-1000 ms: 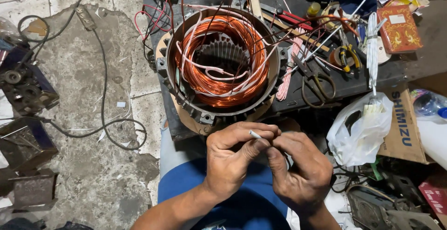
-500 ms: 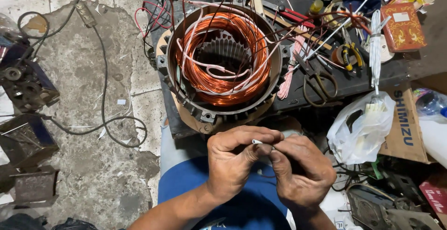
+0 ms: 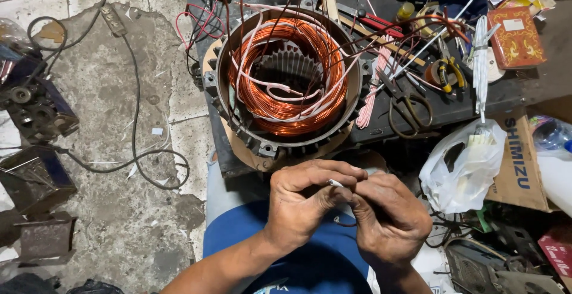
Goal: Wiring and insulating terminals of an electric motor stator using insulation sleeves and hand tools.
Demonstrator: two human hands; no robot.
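Down at six o'clock in the head view, we pinch a thin white sleeved wire end (image 3: 335, 183) between our left hand (image 3: 307, 201) and right hand (image 3: 387, 216), fingertips pressed together. At twelve o'clock sits the motor stator (image 3: 286, 76) with copper windings; scissors (image 3: 405, 106) lie at two o'clock.
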